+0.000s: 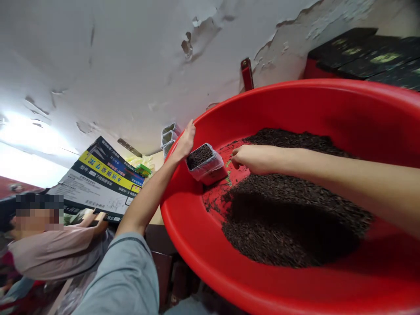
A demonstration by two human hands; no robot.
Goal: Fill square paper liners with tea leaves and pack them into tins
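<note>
My left hand (187,139) rests at the left rim of a big red plastic basin (187,236), its fingers stretched out along the edge. Just beside it, inside the basin, stands a small red square box (215,176) lined with a clear plastic bag and filled with dark dried leaves that look like tea. My right hand (244,158) reaches in from the right, over the basin floor near the box. Its fingers are curled together, and whatever they hold is hidden. Around and below that arm lies a heap of loose dark tea leaves (278,245).
Outside the rim stand several bag-lined containers (169,136). Further left are a small green box (143,169) and a large printed cardboard sheet (98,179), with another person (62,249) behind it. Dark flat-topped boxes (364,54) stand by the peeling wall (131,57).
</note>
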